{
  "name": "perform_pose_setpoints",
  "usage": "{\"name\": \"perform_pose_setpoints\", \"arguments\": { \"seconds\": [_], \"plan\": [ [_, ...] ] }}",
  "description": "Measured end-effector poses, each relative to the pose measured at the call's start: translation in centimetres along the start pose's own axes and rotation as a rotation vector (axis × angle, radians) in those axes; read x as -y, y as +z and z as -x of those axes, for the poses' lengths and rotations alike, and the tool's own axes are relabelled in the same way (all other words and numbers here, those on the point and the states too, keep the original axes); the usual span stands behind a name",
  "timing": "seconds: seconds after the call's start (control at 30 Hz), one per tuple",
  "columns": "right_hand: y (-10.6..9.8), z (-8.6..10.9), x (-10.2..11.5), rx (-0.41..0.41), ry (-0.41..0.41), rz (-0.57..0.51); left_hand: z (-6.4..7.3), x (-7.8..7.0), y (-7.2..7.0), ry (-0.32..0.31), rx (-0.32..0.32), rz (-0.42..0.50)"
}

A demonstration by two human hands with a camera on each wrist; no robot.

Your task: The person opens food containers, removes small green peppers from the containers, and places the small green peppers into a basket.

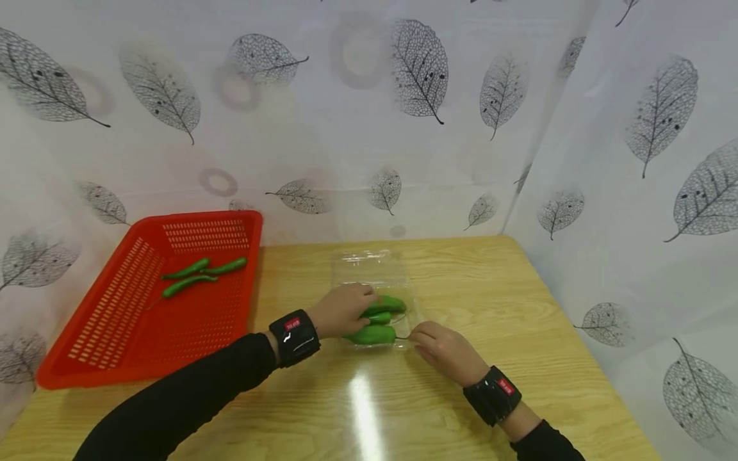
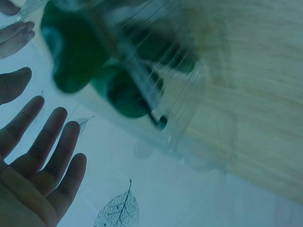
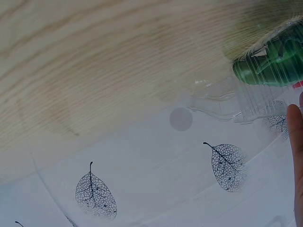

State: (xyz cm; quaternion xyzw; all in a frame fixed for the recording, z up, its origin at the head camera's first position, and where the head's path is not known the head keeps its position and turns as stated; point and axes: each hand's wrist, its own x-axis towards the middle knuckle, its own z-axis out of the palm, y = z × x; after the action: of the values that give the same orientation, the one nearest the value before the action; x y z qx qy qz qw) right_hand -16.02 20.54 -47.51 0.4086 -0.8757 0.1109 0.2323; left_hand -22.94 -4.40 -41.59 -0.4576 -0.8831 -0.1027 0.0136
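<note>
A clear plastic box [image 1: 371,259] stands on the table with its lid folded back, holding several green peppers [image 1: 380,335]. My left hand [image 1: 344,310] is over the left side of the box, close to the peppers. In the left wrist view its fingers [image 2: 57,142] are spread and fairly straight, apart from the peppers. My right hand [image 1: 446,349] is at the box's front right corner, where the fingertips pinch the clear rim close to the front pepper's thin stem. Only one finger [image 3: 294,137] shows in the right wrist view.
On the left, a red plastic basket [image 1: 256,275] holds 3 green peppers [image 1: 193,283]. The wooden table [image 1: 478,282] extends to the right of the box. Behind it hangs a white curtain [image 1: 323,128] printed with leaves.
</note>
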Motion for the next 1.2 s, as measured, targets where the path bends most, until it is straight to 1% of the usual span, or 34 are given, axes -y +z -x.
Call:
{"name": "perform_pose_setpoints", "arguments": {
  "seconds": [0.1, 0.27, 0.47, 0.63, 0.8, 0.9, 0.97, 1.07, 1.2],
  "plan": [
    [0.1, 0.0, 0.0, -0.004, -0.006, 0.004, -0.1, 0.0, 0.8, -0.007, 0.034, 0.013],
    [0.2, 0.1, -0.1, -0.008, -0.005, 0.004, -0.2, -0.1, 1.7, -0.005, 0.043, -0.014],
    [0.3, 0.2, -0.1, -0.014, 0.001, -0.008, -0.8, -0.2, 2.6, -0.033, 0.05, 0.0],
    [0.3, 0.2, -0.1, -0.019, 0.002, -0.015, -1.1, -0.2, 3.6, -0.053, 0.086, -0.015],
    [0.4, 0.2, -0.1, -0.023, 0.007, -0.011, -1.3, -0.5, 4.1, -0.065, 0.105, -0.019],
    [0.4, 0.3, -0.1, -0.019, 0.01, -0.009, -1.3, -0.6, 4.5, -0.073, 0.117, -0.036],
    [0.4, 0.3, -0.1, -0.016, 0.011, -0.011, -1.4, -0.6, 4.7, -0.07, 0.117, -0.042],
    [0.4, 0.3, -0.1, -0.018, 0.008, -0.019, -1.5, -0.5, 4.9, -0.049, 0.105, -0.041],
    [0.5, 0.3, -0.1, -0.028, -0.002, -0.024, -1.8, -0.4, 4.8, -0.038, 0.087, -0.019]
  ]
}}
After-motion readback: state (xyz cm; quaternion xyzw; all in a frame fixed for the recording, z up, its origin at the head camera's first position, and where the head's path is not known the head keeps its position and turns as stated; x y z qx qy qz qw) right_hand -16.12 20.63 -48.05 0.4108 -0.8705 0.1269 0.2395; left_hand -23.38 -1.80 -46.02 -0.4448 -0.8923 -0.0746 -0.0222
